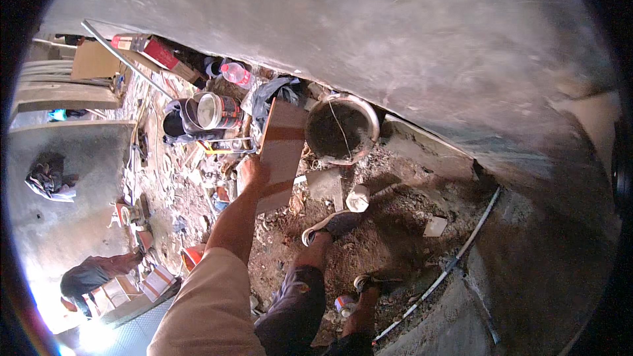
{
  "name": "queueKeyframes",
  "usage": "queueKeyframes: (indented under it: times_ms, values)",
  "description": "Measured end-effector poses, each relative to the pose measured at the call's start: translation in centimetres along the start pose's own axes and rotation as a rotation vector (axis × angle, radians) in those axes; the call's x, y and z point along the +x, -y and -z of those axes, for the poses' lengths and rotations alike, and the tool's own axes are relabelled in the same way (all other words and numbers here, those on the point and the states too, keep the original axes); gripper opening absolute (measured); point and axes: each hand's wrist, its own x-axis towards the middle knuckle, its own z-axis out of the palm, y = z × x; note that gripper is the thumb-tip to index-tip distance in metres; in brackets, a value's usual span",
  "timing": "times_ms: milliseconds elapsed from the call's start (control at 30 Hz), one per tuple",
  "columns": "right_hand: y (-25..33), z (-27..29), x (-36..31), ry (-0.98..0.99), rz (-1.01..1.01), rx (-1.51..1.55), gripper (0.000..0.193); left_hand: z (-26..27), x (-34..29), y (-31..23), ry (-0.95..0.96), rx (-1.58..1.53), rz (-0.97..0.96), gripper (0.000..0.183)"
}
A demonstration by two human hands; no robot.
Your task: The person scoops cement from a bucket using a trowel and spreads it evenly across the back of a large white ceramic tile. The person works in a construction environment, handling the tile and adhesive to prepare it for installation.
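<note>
From the lower edge my left arm, in a beige sleeve, reaches forward. My left hand (251, 171) is closed at the left edge of a flat rectangular panel (280, 165), brown-grey with a darker reddish band across it. The fingers are partly hidden, and I cannot make out the panel's material. Just beyond the hand lies a yellow-framed tool (227, 148) that looks like a hacksaw. To the panel's right stands a round bucket (339, 100) with a thin handle and dark contents. My right hand is out of view.
A labelled pail (210, 112) and a dark bucket (173, 124) stand beyond the hand, near a plastic bottle (235, 74) and red carton (160, 53). Rubble covers the ground. A white cylinder (357, 199) lies by my foot; a pipe (455, 265) runs along the right.
</note>
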Motion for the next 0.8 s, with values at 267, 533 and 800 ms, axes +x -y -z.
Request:
queueKeyframes:
  times_ms: [267, 533, 800]
  values:
    - [4.2, 2.6, 8.9, 0.147, -0.873, 0.710, 0.016, -7.6, 8.4, 7.8, 0.038, -0.088, 0.019, 0.046]
    - [7.0, -1.3, 6.8, 0.042, -0.809, 0.634, 0.011, -12.4, 16.5, 13.3, -0.034, -0.066, -0.140, 0.053]
    - [8.5, -6.5, 8.2, -0.020, -0.534, 0.862, 0.019, -10.2, 26.8, 23.3, 0.010, -0.355, -0.344, 0.066]
